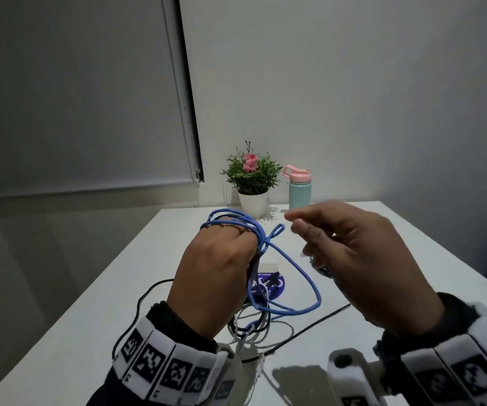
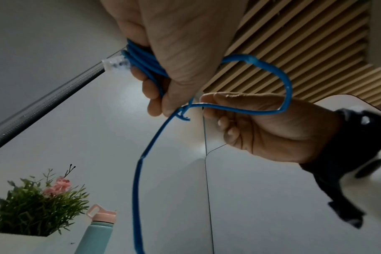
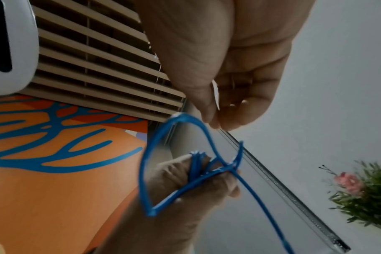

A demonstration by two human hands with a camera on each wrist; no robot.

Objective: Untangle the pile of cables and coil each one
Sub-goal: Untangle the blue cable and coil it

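My left hand [image 1: 221, 265] grips a bundle of coiled blue cable [image 1: 236, 218] above the white table [image 1: 60, 332]. In the left wrist view the coils [image 2: 141, 60] lie under the thumb, and a clear plug [image 2: 115, 63] sticks out beside them. One blue strand [image 1: 295, 268] hangs in a wide loop down to the tangle of black and white cables [image 1: 251, 323] on the table. My right hand [image 1: 353, 253] hovers just right of the coil, fingers loosely bent, with nothing seen in them. From the right wrist, a small blue loop [image 3: 185, 123] stands just below its fingertips [image 3: 215, 123].
A potted plant [image 1: 251, 174] with a pink flower and a mint bottle [image 1: 299, 189] with a pink lid stand at the table's far edge by the wall. A round purple label [image 1: 277, 285] lies under the cables. A black cable [image 1: 309, 326] trails right across the table.
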